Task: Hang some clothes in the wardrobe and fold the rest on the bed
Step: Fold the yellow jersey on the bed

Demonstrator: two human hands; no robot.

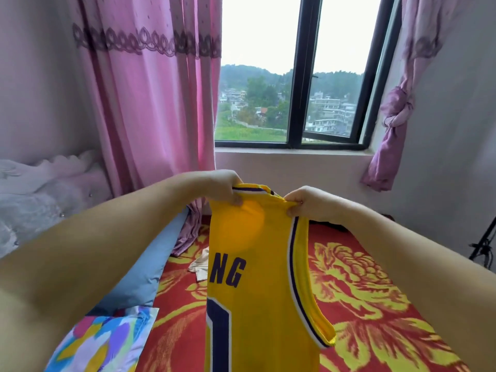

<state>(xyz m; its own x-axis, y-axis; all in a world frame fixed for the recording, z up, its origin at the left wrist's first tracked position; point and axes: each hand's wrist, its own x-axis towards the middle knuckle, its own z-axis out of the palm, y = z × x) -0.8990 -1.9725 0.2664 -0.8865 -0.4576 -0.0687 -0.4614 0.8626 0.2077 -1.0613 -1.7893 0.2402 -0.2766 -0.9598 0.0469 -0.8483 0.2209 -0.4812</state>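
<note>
- The yellow jersey (257, 277) hangs in the air over the bed (375, 304), held up by its top. It looks doubled over lengthways, with only half of the letters and the big number showing.
- The left hand (225, 187) pinches one top corner of the jersey and the right hand (303, 201) pinches the other. The hands are close, but they do not touch.
- I think the step is folding this jersey. To do it well, keep both top corners level, let the cloth hang straight, then lay it flat on the bed and smooth it before the next fold.
- The cloth is thin and slippery, so it may slide or bunch up if one corner drops.
- The bed has a red cover with big yellow flowers. That is a good flat spot to fold on.
- A blue pillow (139, 269) lies on the left side of the bed, with a bright patterned cloth (107, 339) near it.
- A small pale cloth (200, 265) lies on the bed behind the jersey.
- Pink curtains (150, 98) hang beside a window (298, 76) with hills and houses outside.
- No wardrobe is in view.
</note>
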